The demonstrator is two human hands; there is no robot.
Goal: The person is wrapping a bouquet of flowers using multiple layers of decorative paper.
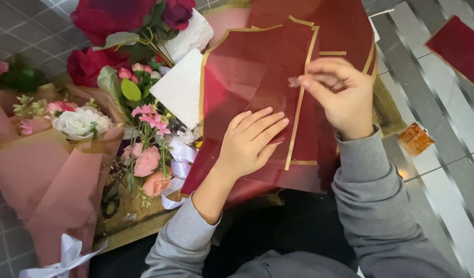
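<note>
Head view, looking down. Dark red wrapping sheets (257, 77), thin, semi-sheer, w/ gold border strips; several overlapped, creased, corners fanned out. They lie on a woven straw-coloured mat (389, 110) on the tiled floor (443, 92), towards the mat's far right side.

Left hand (250, 141): flat, palm down, fingers straight and together, pressing on the sheets near their lower edge; grip released, holding nothing. Right hand (337, 92): thumb and forefinger pinched on a small clear bit (294, 82), prob. tape, just above a gold border; other fingers curled. Grey knit sleeves on both arms.

Left of the sheets: white sheet (183, 87), matte, partly tucked under the red. Loose flowers (149, 128), pink and red, green leaves, w/ pale ribbon (180, 159). Pink-wrapped bouquet (51, 170) at the mat's left edge, white rose inside. Far right on the floor: one more red sheet (461, 46); small amber faceted object (415, 139) by the mat's right edge.
</note>
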